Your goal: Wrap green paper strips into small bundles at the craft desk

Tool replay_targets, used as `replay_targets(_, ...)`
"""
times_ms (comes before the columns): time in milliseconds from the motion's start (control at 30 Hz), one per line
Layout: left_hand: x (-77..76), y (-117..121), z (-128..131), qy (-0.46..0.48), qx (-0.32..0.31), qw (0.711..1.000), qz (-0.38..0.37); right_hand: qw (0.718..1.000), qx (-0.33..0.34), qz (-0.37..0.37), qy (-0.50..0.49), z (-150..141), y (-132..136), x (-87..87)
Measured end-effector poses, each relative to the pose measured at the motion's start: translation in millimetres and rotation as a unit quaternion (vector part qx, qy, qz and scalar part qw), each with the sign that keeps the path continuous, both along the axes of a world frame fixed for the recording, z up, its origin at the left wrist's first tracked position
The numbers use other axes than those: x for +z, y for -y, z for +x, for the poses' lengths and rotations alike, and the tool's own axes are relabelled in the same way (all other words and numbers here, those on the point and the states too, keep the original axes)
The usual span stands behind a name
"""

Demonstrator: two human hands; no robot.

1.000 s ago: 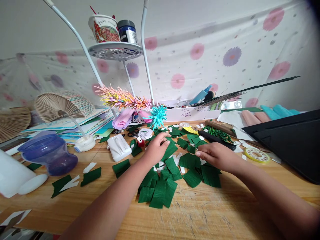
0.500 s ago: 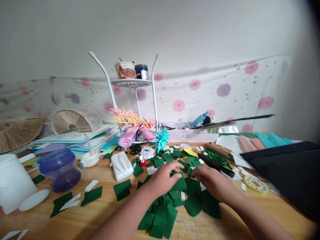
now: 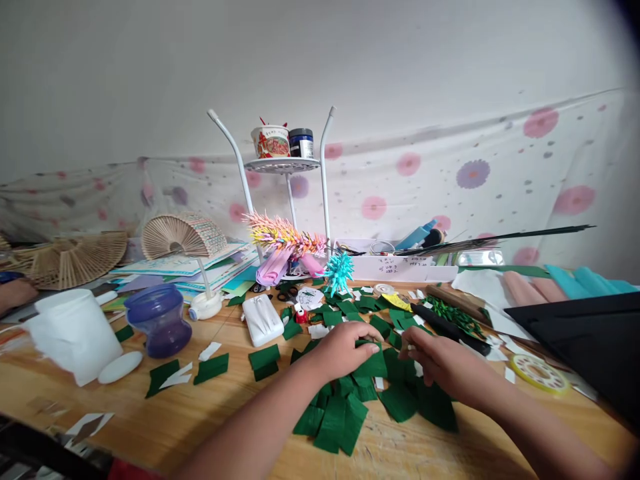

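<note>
Many dark green crepe paper pieces lie in a loose heap at the middle of the wooden table. Over this heap, my left hand pinches a green crepe paper piece between thumb and fingers. My right hand is close by on the right, its fingers bent together and their tips facing the left hand. Whatever those fingers hold is too small to make out. Just beyond the hands are a red-and-white spool-like item, a white case and a turquoise spiky ornament.
At left stand a purple plastic container, a white roll and folding fans. A metal rack rises behind. On the right lie a yellow tape roll and a black board. Another person's hand shows at far left.
The view has turned left, so the table things appear farther right and another person's hand has come in at the left edge. My right hand's fingers have drawn more together.
</note>
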State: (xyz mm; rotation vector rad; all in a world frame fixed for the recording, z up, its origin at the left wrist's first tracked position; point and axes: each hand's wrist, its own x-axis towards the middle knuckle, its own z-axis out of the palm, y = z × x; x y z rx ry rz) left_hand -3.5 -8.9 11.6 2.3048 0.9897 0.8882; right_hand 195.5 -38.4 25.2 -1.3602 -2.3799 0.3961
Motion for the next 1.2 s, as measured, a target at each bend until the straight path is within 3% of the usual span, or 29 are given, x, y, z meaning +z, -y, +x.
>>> replay_targets(367, -1.4, -2, 0, -0.016, -0.005, 1.0, 0.008, 0.999, 0.021, -0.047, 0.001, -1, 0, 1.8)
replay_targets(600, 0.0, -4, -2, -0.01, -0.007, 1.0, 0.008, 0.996, 0.013, 0.061, 0.068, -1, -3, -1.3)
replay_targets(800, 2.9, -4, 1, 0.017, 0.005, 1.0, 0.004, 0.987, 0.045, 0.126, -0.092, -2, -2, -0.6)
replay_targets(967, -2.2, -11, 2, 0.036, 0.018, 0.998, -0.051, 0.974, 0.04, 0.121, -0.185, -11, 4, 1.8)
replay_targets(1200, -2.8, -13, 5, 0.064, 0.014, 0.996, -0.067, 0.978, 0.018, 0.086, -0.188, -18, 3, -7.0)
